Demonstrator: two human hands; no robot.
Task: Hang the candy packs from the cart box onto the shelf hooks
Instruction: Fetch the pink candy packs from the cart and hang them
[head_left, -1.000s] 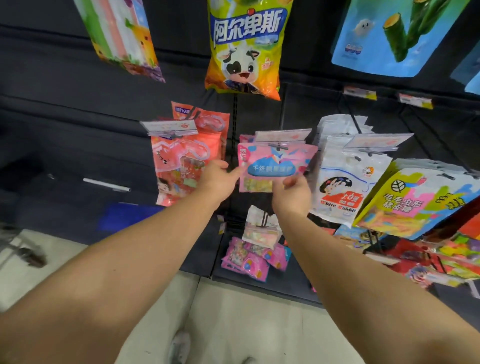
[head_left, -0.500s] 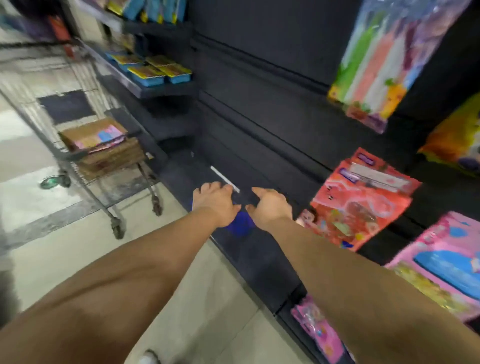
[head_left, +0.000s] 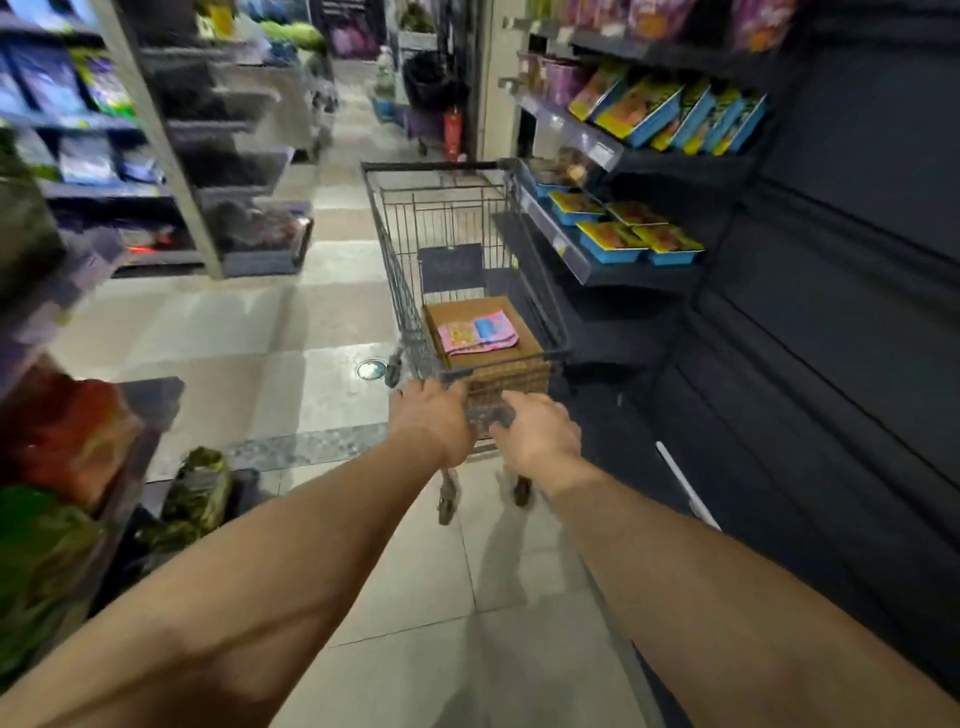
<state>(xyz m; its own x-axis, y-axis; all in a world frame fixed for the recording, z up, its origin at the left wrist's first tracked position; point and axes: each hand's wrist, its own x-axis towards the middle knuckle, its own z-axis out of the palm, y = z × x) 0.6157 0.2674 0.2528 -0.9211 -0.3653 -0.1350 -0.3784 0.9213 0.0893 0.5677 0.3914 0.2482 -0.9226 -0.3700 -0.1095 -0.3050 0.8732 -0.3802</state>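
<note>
Left hand (head_left: 434, 421): at the shopping cart (head_left: 410, 291) near rim, fingers curled over it.
Right hand (head_left: 537, 434): beside it, fingers bent; grip unclear.
Candy packs (head_left: 478, 332): on the cardboard box (head_left: 488, 353), just beyond the fingers.
Shelf (head_left: 857, 260): dark, right of the fingers.

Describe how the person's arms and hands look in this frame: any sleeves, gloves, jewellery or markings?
Both forearms are bare as far as the frame shows, with no sleeve in view. The left hand and right hand wear no gloves; no watch, bracelet or ring is visible. The fingers are slightly motion-blurred.
</note>
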